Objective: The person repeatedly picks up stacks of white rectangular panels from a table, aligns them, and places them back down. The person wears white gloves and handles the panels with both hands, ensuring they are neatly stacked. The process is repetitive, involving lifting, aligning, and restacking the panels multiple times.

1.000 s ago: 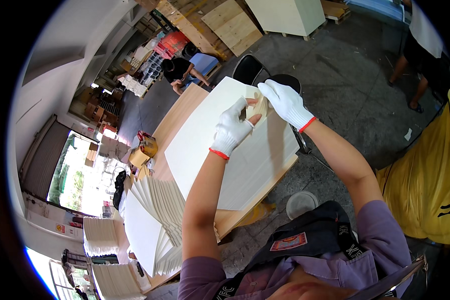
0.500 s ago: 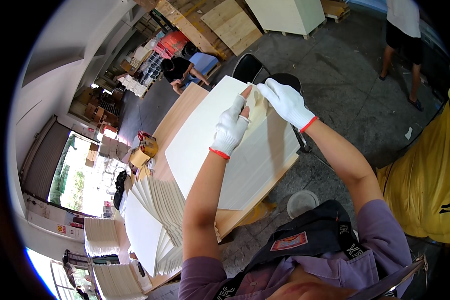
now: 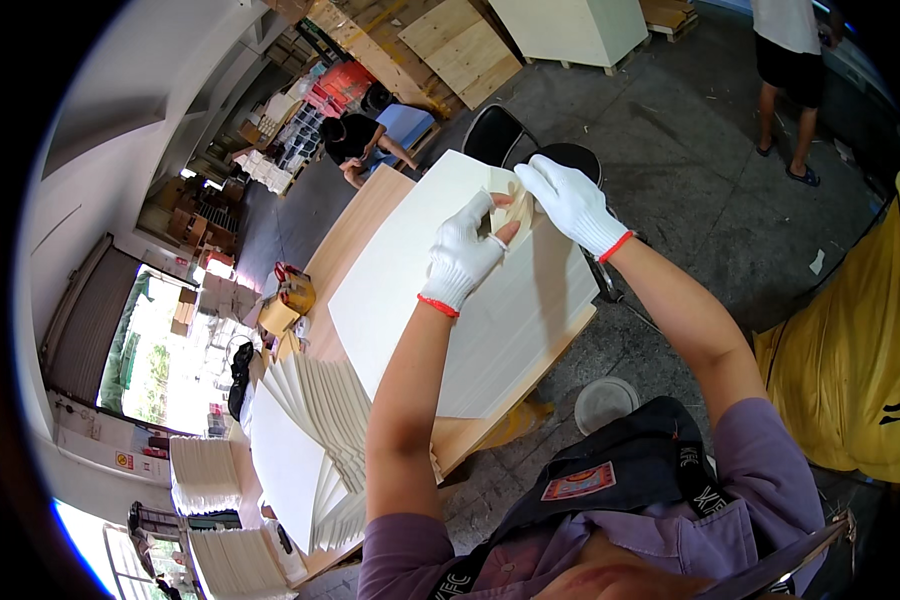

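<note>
I have the gloved left hand point(image 3: 464, 250) at the curled corner point(image 3: 517, 207) of white sheets point(image 3: 400, 280) stacked on a wooden table point(image 3: 360, 212), thumb and finger apart, the right hand point(image 3: 572, 205) just beside it, whether either grips I cannot tell from here

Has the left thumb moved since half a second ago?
Yes. Judged against the black chair, the left thumb has shifted to the right, closer to the right hand.

Arms point(image 3: 407, 390) outstretched; left hand point(image 3: 465, 252), thumb point(image 3: 508, 233) parted from finger point(image 3: 501, 201); right hand point(image 3: 575, 210) just beside.
</note>
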Demonstrator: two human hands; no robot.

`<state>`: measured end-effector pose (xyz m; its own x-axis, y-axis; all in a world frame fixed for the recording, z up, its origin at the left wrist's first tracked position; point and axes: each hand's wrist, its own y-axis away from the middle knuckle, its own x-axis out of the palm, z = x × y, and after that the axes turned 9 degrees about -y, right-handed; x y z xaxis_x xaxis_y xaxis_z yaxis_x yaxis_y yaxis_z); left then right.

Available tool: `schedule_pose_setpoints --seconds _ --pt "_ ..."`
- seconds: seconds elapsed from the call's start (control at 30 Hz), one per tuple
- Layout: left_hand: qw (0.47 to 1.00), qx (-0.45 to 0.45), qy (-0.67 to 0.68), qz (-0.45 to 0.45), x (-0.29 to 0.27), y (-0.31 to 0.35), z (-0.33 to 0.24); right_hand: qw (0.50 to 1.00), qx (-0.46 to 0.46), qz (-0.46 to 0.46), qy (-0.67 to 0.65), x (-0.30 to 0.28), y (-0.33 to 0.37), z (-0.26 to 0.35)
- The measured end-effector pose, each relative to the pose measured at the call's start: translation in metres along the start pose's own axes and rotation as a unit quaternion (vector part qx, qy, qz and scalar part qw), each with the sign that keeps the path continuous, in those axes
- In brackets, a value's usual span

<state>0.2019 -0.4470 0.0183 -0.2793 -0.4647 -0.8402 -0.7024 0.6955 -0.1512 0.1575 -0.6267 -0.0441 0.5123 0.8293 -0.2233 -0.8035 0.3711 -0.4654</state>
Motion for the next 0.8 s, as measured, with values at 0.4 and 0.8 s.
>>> schedule_pose_setpoints --seconds 0.4,0.8 --pt "0.998 -0.024 -0.05 0.002 -0.002 0.003 -0.009 1.0 0.01 -0.002 -0.019 0.0 0.001 0.001" --pt "0.982 0.096 -0.143 -0.072 0.005 0.007 -0.007 1.0 0.005 0.007 0.01 -0.006 0.001 0.003"
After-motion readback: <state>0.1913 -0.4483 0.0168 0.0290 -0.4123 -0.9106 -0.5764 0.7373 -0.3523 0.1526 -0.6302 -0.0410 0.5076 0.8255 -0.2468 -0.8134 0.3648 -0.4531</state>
